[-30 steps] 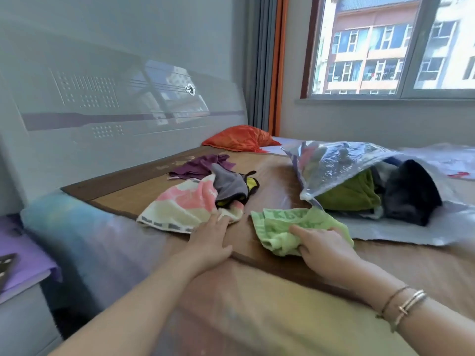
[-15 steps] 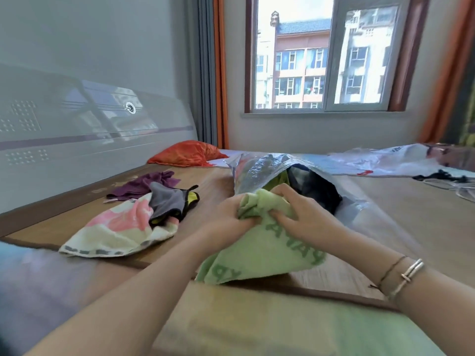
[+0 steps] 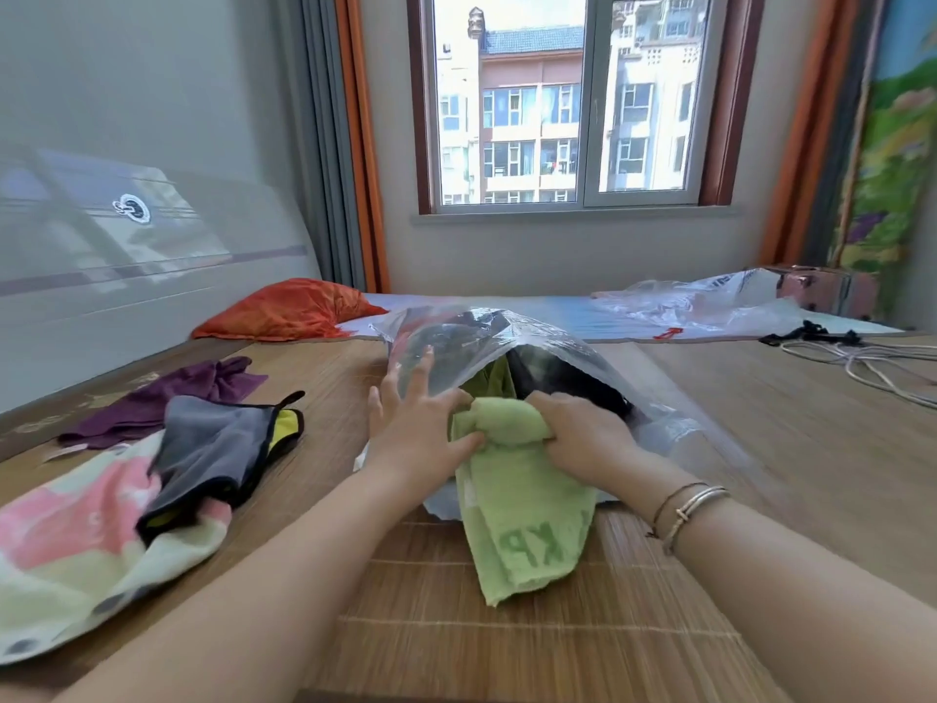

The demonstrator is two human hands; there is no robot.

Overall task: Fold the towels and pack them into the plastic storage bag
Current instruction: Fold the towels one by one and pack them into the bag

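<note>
The green towel (image 3: 512, 499), lifted off the bed, reached the bag (image 3: 507, 342) mouth, right hand (image 3: 583, 438) gripping it, left hand (image 3: 421, 423) spread wide against the plastic.

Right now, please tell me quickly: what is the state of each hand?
Left hand: open, fingers spread against the plastic storage bag, thumb touching the green towel.
Right hand: closed, gripping the green towel.

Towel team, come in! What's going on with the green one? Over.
Right hand grips green towel at bag mouth. Left hand open, fingers on the plastic. Dark clothes already inside.
</note>
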